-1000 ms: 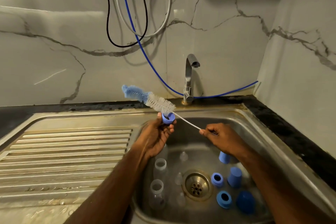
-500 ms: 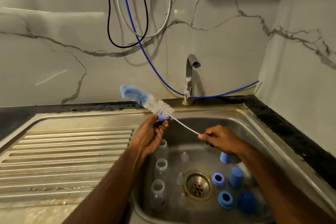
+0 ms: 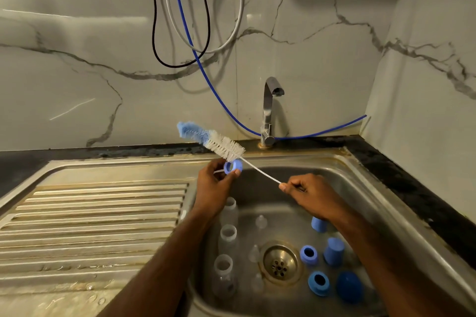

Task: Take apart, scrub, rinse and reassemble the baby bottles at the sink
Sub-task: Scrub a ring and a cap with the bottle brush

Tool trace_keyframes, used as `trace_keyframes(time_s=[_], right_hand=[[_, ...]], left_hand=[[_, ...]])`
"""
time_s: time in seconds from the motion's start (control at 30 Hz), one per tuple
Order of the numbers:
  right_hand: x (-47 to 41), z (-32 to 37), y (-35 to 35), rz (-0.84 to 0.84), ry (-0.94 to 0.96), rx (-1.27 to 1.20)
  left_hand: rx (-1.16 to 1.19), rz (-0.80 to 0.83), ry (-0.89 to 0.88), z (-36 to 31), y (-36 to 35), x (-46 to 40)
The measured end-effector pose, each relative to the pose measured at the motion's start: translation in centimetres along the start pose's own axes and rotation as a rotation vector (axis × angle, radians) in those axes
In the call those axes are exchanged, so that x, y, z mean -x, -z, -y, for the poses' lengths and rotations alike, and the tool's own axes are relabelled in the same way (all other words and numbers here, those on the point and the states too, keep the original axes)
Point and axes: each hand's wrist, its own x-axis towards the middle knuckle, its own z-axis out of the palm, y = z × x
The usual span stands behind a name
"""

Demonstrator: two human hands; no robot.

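Our left hand (image 3: 215, 183) pinches a blue ring (image 3: 233, 166) over the sink (image 3: 360, 188); our right hand (image 3: 309, 194) grips the brush (image 3: 219, 143) by its wire end (a long lever). We judge the head may wobble, or the wet ring slip.

Basin floor (image 3: 280, 216) crowded; drainboard (image 3: 98, 213) bare.

Ring turned toward us.
The left hand (image 3: 215, 183) has rotated the blue ring (image 3: 233, 166); the brush (image 3: 213, 141) now sits just above it.
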Motion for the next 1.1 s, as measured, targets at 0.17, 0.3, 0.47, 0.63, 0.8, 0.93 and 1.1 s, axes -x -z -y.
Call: trace_keyframes(time_s=[0.17,0.3,0.47,0.63,0.8,0.93,1.1], right_hand=[[0.3,-0.7,1.3,0.05,-0.037,0.021],[0.2,0.1,-0.4,-0.017,-0.043,0.055],[-0.1,0.0,-0.7,0.018,-0.078,0.02],[0.0,-0.1,-0.1,0.018,-0.12,-0.045],[0.1,0.3,-0.3,0.067,-0.088,-0.035],[0.1,0.3,-0.7,0.068,-0.095,0.003],[-0.2,0.9,-1.2,0.005,-0.076,-0.02]], left_hand=[[0.088,-0.072,-0.02,0.3,1.5,-0.6],[0.044,-0.019,-0.053,0.7,0.7,-0.3],[0.006,-0.164,-0.132,0.4,0.1,-0.8],[-0.041,-0.259,-0.124,0.8,0.5,-1.1],[-0.07,-0.331,-0.069,1.2,1.1,-1.4],[-0.111,-0.283,-0.085,1.3,1.0,-1.3],[-0.16,-0.2,-0.145,1.0,-0.1,-0.7]])
